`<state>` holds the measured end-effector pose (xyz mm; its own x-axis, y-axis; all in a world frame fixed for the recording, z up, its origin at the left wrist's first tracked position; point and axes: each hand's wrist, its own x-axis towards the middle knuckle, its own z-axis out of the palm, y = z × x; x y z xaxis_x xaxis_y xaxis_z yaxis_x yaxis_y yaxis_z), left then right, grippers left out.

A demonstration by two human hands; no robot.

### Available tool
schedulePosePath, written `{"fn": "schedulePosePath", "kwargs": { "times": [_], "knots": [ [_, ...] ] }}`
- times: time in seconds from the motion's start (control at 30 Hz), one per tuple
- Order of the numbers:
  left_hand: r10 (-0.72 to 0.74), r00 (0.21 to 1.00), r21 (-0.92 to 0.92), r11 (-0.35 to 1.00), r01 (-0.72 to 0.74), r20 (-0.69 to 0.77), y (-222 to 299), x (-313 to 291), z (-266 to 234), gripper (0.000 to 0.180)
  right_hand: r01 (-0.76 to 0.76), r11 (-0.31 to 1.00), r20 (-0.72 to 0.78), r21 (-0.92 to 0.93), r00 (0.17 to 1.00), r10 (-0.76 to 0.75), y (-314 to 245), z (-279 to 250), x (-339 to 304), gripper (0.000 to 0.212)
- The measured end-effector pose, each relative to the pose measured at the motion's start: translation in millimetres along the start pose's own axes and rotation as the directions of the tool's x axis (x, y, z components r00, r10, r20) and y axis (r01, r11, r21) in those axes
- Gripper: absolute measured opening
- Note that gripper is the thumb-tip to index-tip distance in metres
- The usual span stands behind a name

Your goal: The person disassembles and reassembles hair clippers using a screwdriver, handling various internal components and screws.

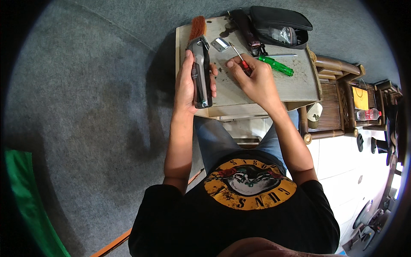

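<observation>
My left hand [185, 83] is wrapped round a dark grey hair clipper [200, 73], held upright above the left side of a small wooden table [231, 94]. Between the fingers of my right hand [257, 79] is a small screwdriver [244, 64] with a red handle, its thin shaft pointing up and left. Just beyond that tip lies a metal clipper blade [220, 44]. Beside my right hand rests a screwdriver with a green handle [276, 66]. Behind the clipper in my hand stands a brush with orange bristles [198, 26]; its lower part is hidden.
A second, dark clipper [247, 32] lies at the table's far side, next to an open black pouch [280, 28] with a clear bag inside. Hair clippings dot the tabletop. To the right are a bamboo bench [329, 105], a cap [314, 115] and a plastic bottle [368, 114].
</observation>
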<state>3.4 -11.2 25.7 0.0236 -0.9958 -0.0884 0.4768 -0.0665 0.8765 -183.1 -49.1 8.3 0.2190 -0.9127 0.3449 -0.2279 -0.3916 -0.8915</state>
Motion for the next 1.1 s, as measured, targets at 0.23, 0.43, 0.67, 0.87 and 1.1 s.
{"fn": "schedulePosePath", "kwargs": {
  "times": [0.23,0.43,0.67,0.87,1.1],
  "knots": [
    [0.023,0.998,-0.167,0.986,-0.013,0.057,-2,-5,2,0.064,-0.017,1.000,0.022,0.019,1.000,0.017,-4,0,-7,0.023],
    [0.053,0.994,-0.107,0.993,-0.043,0.091,-4,-7,-4,0.069,-0.016,1.000,0.031,0.024,0.999,0.015,-4,0,-7,0.023],
    [0.065,0.987,-0.221,0.975,-0.031,0.150,-7,-7,-9,0.074,-0.030,1.000,0.049,0.003,0.998,0.030,-7,-2,-7,0.025],
    [0.024,0.990,-0.259,0.966,0.013,0.141,-6,-8,-9,0.072,-0.018,0.999,0.052,-0.031,0.998,0.019,-13,-5,-7,0.026],
    [0.019,0.991,-0.249,0.968,0.016,0.136,-7,-9,-9,0.071,-0.008,1.000,0.051,-0.008,0.999,0.009,-10,-3,-7,0.025]
  ]
}}
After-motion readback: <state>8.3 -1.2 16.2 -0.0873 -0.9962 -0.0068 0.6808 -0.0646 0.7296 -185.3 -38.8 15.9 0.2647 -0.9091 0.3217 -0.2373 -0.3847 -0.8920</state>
